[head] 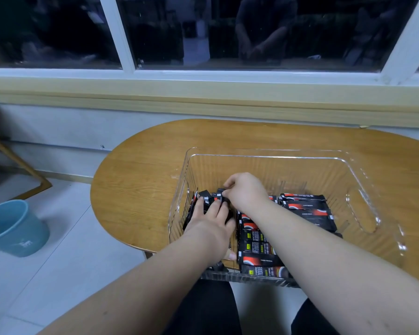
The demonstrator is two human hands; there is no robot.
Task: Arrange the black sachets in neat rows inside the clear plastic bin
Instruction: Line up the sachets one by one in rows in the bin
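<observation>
A clear plastic bin (363, 189) stands on a rounded wooden table (140, 184). Several black sachets with red and white print lie in it: a row (259, 250) along the near middle and a stack (307, 209) to the right. My left hand (211, 223) lies over a bundle of upright sachets (205, 197) at the bin's left wall, fingers spread on them. My right hand (244, 189) reaches in from the right and pinches the top ends of sachets in that bundle. Part of the bundle is hidden under both hands.
The bin's far half holds no sachets. A blue bucket (15, 228) stands on the tiled floor to the left. Behind the table run a wall ledge and a dark window (203, 32). My legs are under the table's near edge.
</observation>
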